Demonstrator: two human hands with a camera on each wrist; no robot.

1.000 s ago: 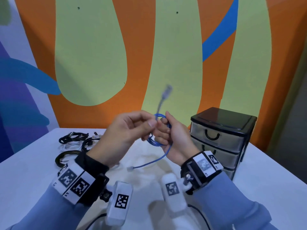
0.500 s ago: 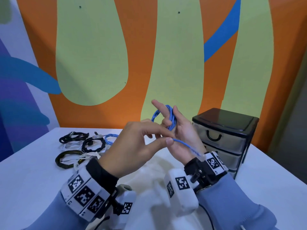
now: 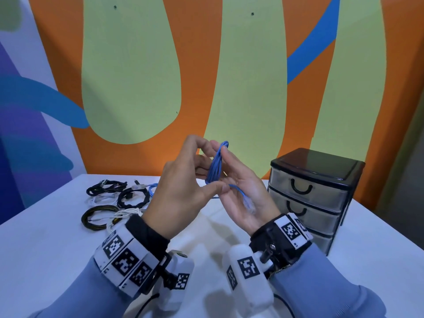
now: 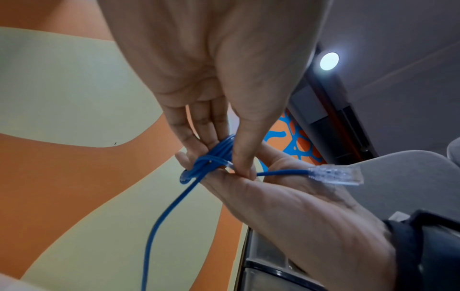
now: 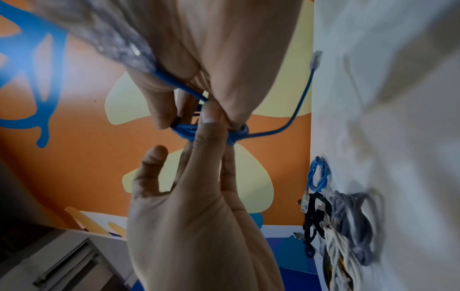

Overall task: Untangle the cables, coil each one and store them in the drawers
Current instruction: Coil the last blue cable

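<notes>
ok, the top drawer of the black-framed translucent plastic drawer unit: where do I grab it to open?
Hook the black U-shaped handle at the front centre of the top drawer, coming straight at the front face. That front is otherwise flat, and the black frame covers its other sides. Likely free the left hand first: it pinches the blue network cable.

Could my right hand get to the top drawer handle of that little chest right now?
Probably not right away. The way to the top drawer handle looks free, with nothing in front of the chest, but your right hand has the blue cable looped around its fingers, pinched by your left hand.
</notes>
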